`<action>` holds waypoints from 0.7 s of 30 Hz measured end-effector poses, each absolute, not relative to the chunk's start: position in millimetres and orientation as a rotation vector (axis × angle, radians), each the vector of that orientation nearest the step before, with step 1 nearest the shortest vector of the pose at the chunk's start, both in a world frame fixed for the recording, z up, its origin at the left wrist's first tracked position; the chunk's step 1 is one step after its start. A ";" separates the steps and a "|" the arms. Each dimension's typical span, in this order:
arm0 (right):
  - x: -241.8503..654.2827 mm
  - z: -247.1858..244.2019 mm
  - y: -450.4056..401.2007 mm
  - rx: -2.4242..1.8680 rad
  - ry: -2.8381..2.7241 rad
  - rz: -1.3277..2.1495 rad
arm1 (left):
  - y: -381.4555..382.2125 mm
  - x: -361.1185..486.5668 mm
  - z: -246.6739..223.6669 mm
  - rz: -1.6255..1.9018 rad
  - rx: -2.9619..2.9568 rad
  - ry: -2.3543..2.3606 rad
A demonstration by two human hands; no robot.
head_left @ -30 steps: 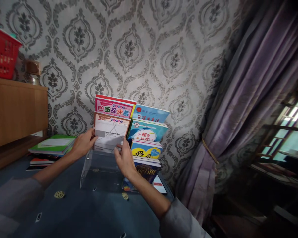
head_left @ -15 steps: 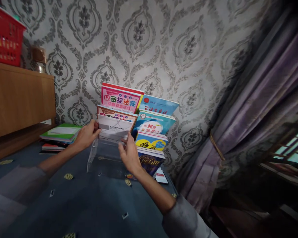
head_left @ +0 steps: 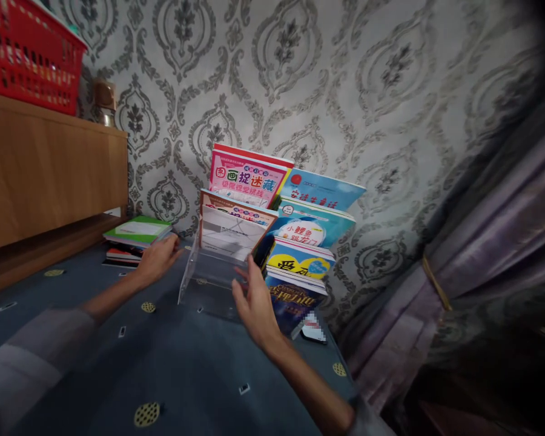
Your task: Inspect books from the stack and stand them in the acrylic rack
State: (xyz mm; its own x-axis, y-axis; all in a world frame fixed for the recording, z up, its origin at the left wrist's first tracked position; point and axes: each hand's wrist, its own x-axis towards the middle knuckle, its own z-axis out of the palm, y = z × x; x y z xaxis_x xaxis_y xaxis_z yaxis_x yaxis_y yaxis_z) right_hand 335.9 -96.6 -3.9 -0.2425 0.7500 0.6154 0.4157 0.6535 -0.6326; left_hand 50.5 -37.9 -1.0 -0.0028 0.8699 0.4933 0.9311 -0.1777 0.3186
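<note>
A clear plastic tiered rack (head_left: pixel 209 281) stands on the blue-grey cloth with books in two columns. In its left column a white booklet (head_left: pixel 229 233) leans before a brown-edged book (head_left: pixel 267 223) and a pink book (head_left: pixel 247 172). My right hand (head_left: pixel 257 303) is at the booklet's lower right corner, fingers spread; whether a fingertip touches it I cannot tell. My left hand (head_left: pixel 158 261) is off the rack, holding nothing visible, its fingers loosely bent and apart, in front of a book stack topped by a green book (head_left: pixel 138 230).
The right column holds blue books (head_left: pixel 324 191), a yellow-and-blue book (head_left: pixel 297 260) and a dark blue book (head_left: pixel 293 303). A phone (head_left: pixel 314 330) lies beside the rack. A wooden cabinet (head_left: pixel 54 175) with a red basket (head_left: pixel 31 60) stands left; a purple curtain (head_left: pixel 390 327) hangs right.
My left hand has let go of the white booklet's left edge and moved left toward the stack. My right hand has eased off the booklet. The view has shifted left.
</note>
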 end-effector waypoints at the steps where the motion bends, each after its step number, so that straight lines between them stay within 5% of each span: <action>1: 337.6 -14.8 -104.9 -0.914 -1.899 0.435 | -38.9 40.2 -7.3 -0.886 -2.114 -1.979; 12: 352.5 -144.8 -176.5 -1.095 -1.991 0.546 | -8.7 -56.3 -25.0 -0.527 -2.056 -2.234; 21: 351.1 -156.3 -184.7 -1.110 -1.947 0.650 | -2.8 -56.4 5.8 -0.593 -2.078 -2.164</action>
